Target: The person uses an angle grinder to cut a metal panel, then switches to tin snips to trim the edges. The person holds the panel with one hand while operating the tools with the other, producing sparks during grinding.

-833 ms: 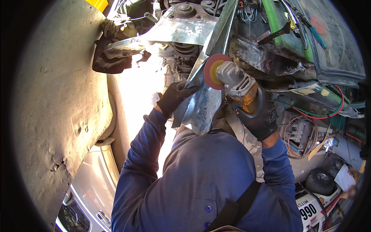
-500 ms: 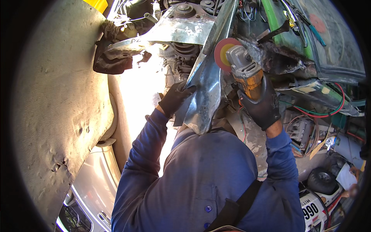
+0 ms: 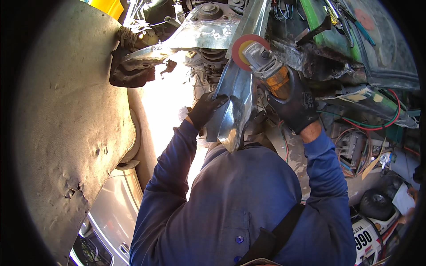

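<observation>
My right hand (image 3: 295, 103), in a dark glove, is wrapped round the orange body of an angle grinder (image 3: 269, 67). The grinder's red and yellow disc (image 3: 242, 52) lies over the upper part of a long bare metal panel (image 3: 234, 99); I cannot tell whether it touches. Lower down, my gloved left hand (image 3: 207, 109) grips the panel's left edge, thumb on the face and the other fingers mostly hidden. The panel's pointed near end reaches my waist.
A metal strut mount (image 3: 211, 12) and engine parts lie beyond. Green bodywork with loose tools and a hammer-like piece (image 3: 316, 30) stands at right. Red and green hoses (image 3: 370, 127) hang below it. A large dented sheet (image 3: 66, 111) fills the left, near a silver car (image 3: 116, 208).
The grinder in my right hand has moved left and slightly up, bringing its disc across the panel. My left hand keeps its hold on the panel edge.
</observation>
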`<action>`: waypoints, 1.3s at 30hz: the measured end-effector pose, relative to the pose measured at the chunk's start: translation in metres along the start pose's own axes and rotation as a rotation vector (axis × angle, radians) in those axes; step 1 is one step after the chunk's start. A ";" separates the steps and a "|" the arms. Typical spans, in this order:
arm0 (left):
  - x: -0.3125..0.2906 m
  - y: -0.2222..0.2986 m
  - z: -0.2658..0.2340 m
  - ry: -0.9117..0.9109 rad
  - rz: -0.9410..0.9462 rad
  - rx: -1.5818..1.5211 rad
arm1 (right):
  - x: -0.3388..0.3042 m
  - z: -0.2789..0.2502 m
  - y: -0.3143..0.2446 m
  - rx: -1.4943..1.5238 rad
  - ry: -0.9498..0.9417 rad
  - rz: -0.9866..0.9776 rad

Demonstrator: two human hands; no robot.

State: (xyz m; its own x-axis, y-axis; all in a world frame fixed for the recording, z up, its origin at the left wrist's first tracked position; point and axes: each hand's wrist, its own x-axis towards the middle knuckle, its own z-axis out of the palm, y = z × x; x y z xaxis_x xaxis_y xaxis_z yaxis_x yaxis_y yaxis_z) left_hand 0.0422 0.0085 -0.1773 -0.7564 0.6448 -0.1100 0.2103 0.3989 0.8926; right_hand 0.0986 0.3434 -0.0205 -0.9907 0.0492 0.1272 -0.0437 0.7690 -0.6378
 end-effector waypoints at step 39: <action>0.011 0.016 -0.010 -0.027 -0.206 -0.212 | 0.015 0.016 0.013 -0.072 0.133 -0.209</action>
State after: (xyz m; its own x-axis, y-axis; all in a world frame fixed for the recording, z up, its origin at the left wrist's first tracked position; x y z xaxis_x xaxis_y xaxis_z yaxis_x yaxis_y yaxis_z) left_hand 0.0310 0.0157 -0.1599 -0.7522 0.5826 -0.3077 -0.0827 0.3798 0.9213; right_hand 0.0807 0.3440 -0.0392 -0.9349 -0.0359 0.3530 -0.2321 0.8143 -0.5320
